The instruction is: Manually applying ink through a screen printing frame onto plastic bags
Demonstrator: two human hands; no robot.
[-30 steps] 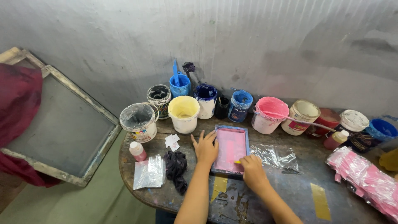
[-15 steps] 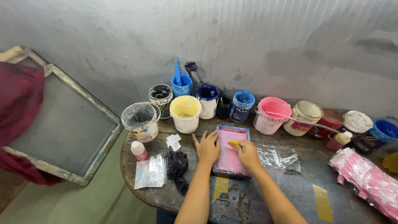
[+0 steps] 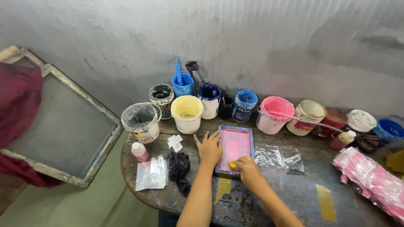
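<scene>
Left hand [image 3: 209, 148] lies flat, fingers spread, on the left edge of the small blue-framed printing screen [image 3: 235, 148], pinning it to the counter [image 3: 269, 197]. Right hand [image 3: 248, 170] is curled shut on a small yellow scraper [image 3: 232, 164] at the frame's near edge, at 6 o'clock of the pink mesh. Screen sits mid-counter, just in front of the bucket row.

To do this stroke well, we judge:
- keep the left palm's weight on the frame so it can't creep;
- hold the scraper at one steady angle with even pressure and cover the full mesh width;
- keep the wrist off the wet pink.

Around the screen:
- 9 o'clock: dark crumpled rag [image 3: 179, 168], then a clear plastic bag [image 3: 152, 176] and a small pink bottle [image 3: 139, 151].
- 3 o'clock: another clear plastic bag [image 3: 277, 157].
- 12 o'clock: cream bucket [image 3: 187, 112], blue-stained tubs and a pink bucket [image 3: 273, 114].
- Far right: stack of pink bags [image 3: 370, 178], cut off by the picture edge.
- Far left, off the counter: large screen frame [image 3: 59, 134] leaning near a maroon cloth [image 3: 17, 105].

Hard to tell:
- what lies under the screen, hidden;
- the scraper's shape, mostly inside the fist;
- how much ink is on the mesh;
- contents of the lidded tubs at the right.
</scene>
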